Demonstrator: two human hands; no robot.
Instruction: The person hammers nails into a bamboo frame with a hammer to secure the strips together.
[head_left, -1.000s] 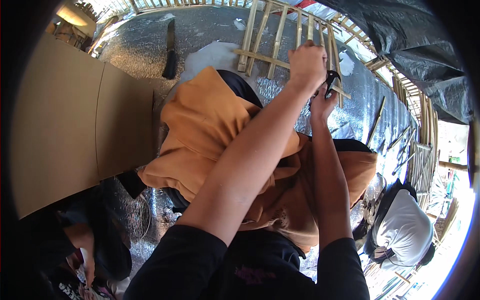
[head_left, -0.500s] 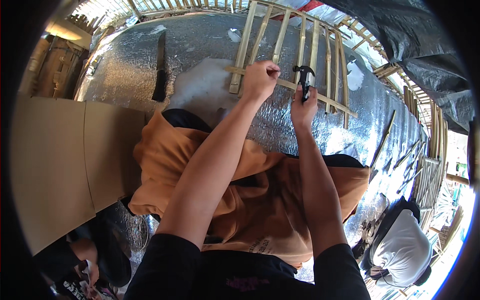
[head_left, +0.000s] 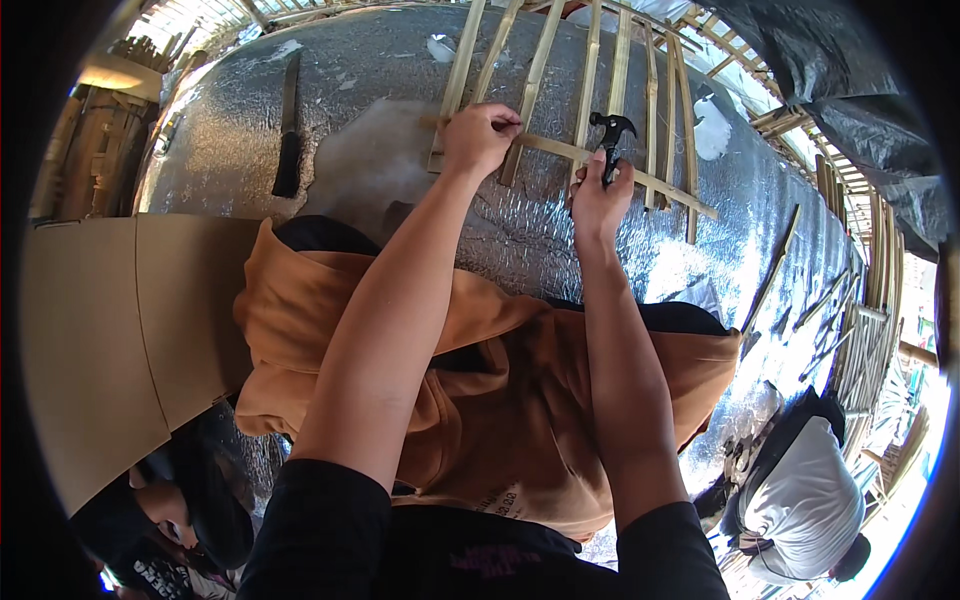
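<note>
A frame of pale bamboo slats [head_left: 537,70] lies on the silvery foil floor sheet [head_left: 510,220], with one thin cross strip [head_left: 555,148] running over its near ends. At the strip's left part, my left hand [head_left: 478,140] is closed in a pinch; whatever sits between the fingertips is too small to make out. My right hand [head_left: 603,200] grips a black claw hammer [head_left: 612,135] by its handle, over the strip's right half. The hammer's head is raised and points away from me.
A long dark-handled blade [head_left: 288,130] lies on the foil at left, beyond a cardboard panel [head_left: 80,330]. Brown cloth [head_left: 310,310] covers my lap. People sit at lower left [head_left: 190,510] and lower right [head_left: 810,500]. Loose strips [head_left: 775,265] lie at right.
The whole view has shifted, so the frame and blade appear farther left. The hammer has turned in my right hand, its head tilting to the right. My left hand keeps its pinch near the strip.
</note>
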